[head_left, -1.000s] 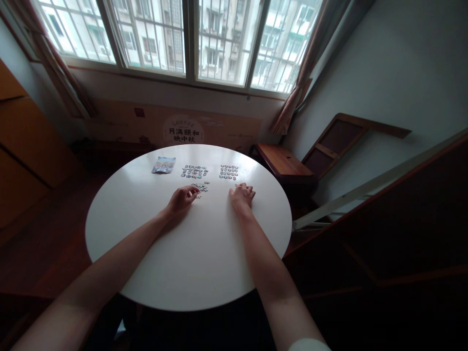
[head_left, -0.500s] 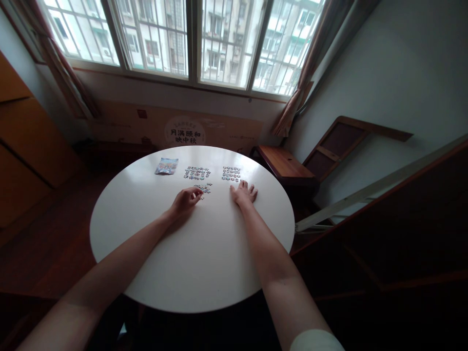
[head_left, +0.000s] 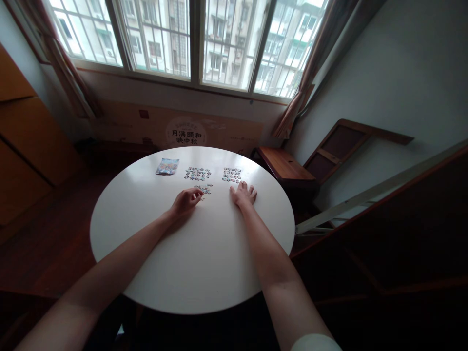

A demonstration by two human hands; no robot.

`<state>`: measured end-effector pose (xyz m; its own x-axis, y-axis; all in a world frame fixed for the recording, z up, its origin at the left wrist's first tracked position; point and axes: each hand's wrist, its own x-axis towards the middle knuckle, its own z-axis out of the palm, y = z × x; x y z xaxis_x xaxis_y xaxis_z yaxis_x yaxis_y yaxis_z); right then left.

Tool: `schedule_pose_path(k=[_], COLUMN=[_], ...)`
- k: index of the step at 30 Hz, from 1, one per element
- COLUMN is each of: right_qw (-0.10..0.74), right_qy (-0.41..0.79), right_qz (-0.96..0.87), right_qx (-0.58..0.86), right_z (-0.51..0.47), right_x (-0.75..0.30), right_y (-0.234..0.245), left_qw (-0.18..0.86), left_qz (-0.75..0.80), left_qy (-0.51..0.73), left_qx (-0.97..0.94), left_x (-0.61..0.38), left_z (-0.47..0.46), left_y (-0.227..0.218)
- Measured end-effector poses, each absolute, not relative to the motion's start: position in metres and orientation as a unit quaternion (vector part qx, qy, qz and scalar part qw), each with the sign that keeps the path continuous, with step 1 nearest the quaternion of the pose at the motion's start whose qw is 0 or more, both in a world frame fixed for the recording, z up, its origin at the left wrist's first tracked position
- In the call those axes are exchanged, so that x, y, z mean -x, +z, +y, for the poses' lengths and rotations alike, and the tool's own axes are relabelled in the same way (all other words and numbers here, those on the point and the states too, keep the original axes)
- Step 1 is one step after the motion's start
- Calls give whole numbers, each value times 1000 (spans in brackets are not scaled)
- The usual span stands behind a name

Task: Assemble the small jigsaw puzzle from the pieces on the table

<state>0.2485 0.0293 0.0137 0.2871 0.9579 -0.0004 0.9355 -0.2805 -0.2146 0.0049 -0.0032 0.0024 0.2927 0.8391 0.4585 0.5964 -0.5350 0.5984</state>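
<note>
Small jigsaw puzzle pieces lie on a round white table [head_left: 204,253] in several groups. My left hand [head_left: 187,198] is at the near edge of a loose pile of puzzle pieces [head_left: 205,190], thumb and fingers drawn together in a pinch. Whatever is between those fingertips is too small to make out. My right hand [head_left: 244,194] rests palm down with its fingers spread, just below the right-hand rows of puzzle pieces [head_left: 231,174]; its fingertips are close to the lowest row. Another set of rows of puzzle pieces [head_left: 198,174] lies beyond the loose pile.
A printed picture packet [head_left: 167,166] lies at the table's far left. Behind the table is a lettered cardboard panel [head_left: 219,124] under barred windows. A wooden chair [head_left: 288,163] stands beyond the right edge, and a dark slanted panel [head_left: 402,234] is at right.
The view has shifted very slightly. Both hands keep nearly the same places and shapes, and the puzzle pieces look unmoved.
</note>
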Motion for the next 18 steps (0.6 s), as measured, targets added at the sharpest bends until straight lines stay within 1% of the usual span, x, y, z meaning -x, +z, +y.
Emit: schedule_pose_path(k=[7, 14, 18], right_qw=[104, 84, 91], right_qy=[48, 70, 68], right_qz=[-585, -589, -587], right_qx=[803, 800, 802], right_z=[29, 29, 28], right_x=[-248, -247, -247], right_y=[12, 15, 17], left_qw=[159, 165, 163], left_qz=[457, 457, 456], left_qy=[383, 385, 386], left_qx=[-787, -785, -785], left_x=[-5, -5, -5], left_z=[-4, -4, -5], left_y=[3, 3, 3])
